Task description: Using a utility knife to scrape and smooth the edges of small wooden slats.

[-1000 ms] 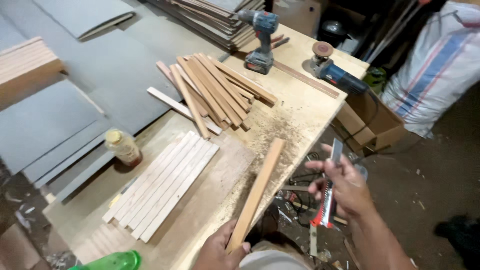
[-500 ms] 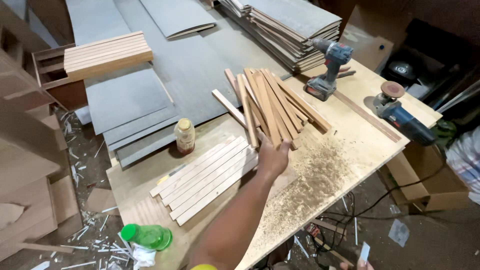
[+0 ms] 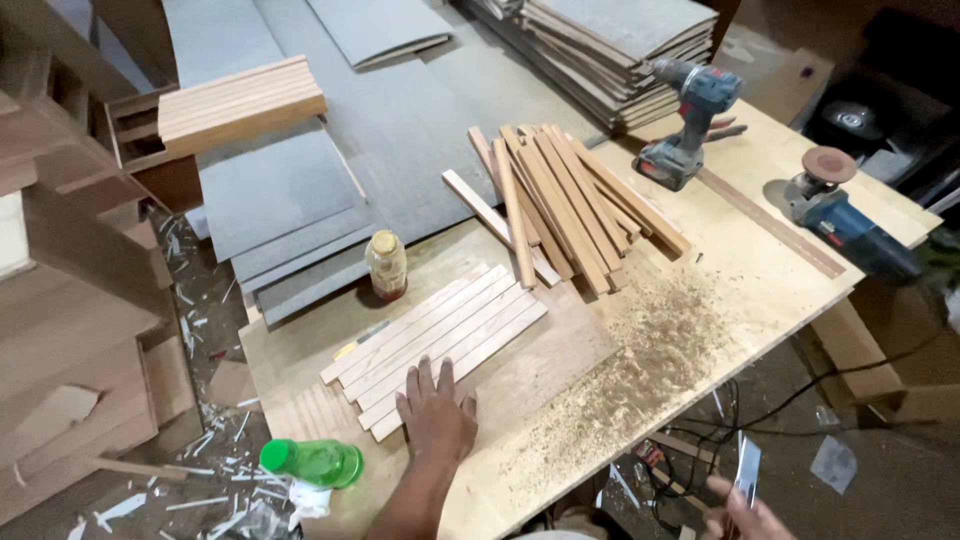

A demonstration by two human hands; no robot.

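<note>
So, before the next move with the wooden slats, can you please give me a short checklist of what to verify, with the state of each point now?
1. Left hand lies flat on the near end of the row of slats: ok.
2. Slats lie side by side, flat on the board: ok, though their ends are stepped, not flush.
3. Right hand holds a thin blade-like tool low, off the table edge: grip cannot tell, mostly out of frame.
4. Glue bottle stands upright beside the slats: ok.
5. Sawdust covers the table right of the board: not ok for a clean surface.
6. Drill and grinder stand apart from both hands: ok.
</note>
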